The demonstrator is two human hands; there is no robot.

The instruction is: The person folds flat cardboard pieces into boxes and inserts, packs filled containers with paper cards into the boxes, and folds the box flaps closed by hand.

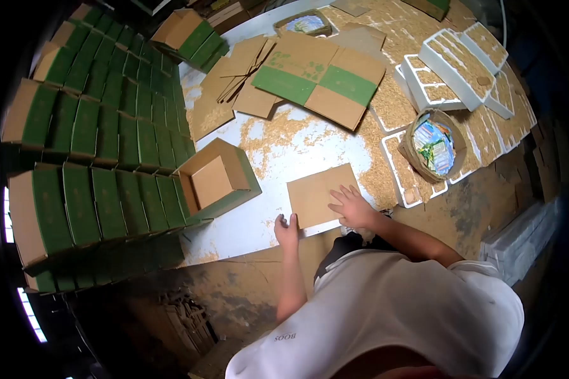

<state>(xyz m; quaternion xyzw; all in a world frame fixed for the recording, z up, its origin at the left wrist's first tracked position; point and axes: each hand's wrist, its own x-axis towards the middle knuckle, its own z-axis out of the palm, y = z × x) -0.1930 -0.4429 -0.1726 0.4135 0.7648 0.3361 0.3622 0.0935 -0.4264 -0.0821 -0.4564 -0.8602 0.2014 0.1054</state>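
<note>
A flat brown cardboard sheet (316, 194) lies on the white table (253, 230) close to the front edge. My right hand (353, 207) rests on its right side with the fingers spread. At the sheet's lower left corner is my left hand (286, 229), thumb and fingers apart, with nothing between them. An open green and brown box (214, 180) stands to the left of the sheet. Behind the sheet lie flattened green and brown cartons (322, 79), with more flat cardboard (212, 101) beside them.
Rows of green boxes (82, 132) are stacked at the left. On the right, a round basket (406, 151) holds colourful packets, near white trays (442, 104) filled with wood shavings. Another basket (325, 26) sits at the back. Shavings (291, 136) are scattered across the table.
</note>
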